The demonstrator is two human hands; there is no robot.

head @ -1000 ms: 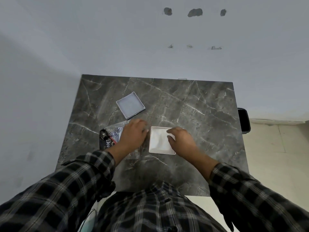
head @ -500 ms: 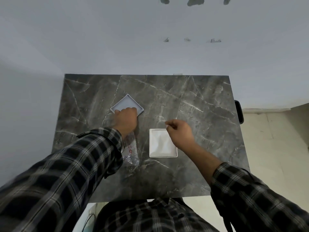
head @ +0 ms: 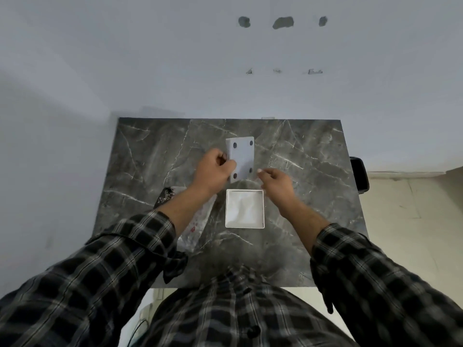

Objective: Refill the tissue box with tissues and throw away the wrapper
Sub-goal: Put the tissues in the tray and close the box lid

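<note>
A white tissue box (head: 245, 209) lies open on the dark marble table (head: 300, 159), with white tissues filling it. Above the table, just beyond the box, my left hand (head: 215, 171) grips the box's white cover panel (head: 241, 159), which has dark round pads at its corners and is tilted up. My right hand (head: 275, 182) hovers beside the panel's right edge, fingers loosely apart and holding nothing. The crumpled clear plastic wrapper (head: 198, 221) with dark print lies left of the box, partly hidden under my left forearm.
A black object (head: 359, 175) sticks out past the table's right edge. A pale wall rises behind the table and tiled floor shows to the right. My checked sleeves and shirt fill the bottom of the view.
My left hand left the wrapper, reached back to the white panel, and has lifted and turned it over above the table. My right hand came off the tissues and rose toward the panel.
</note>
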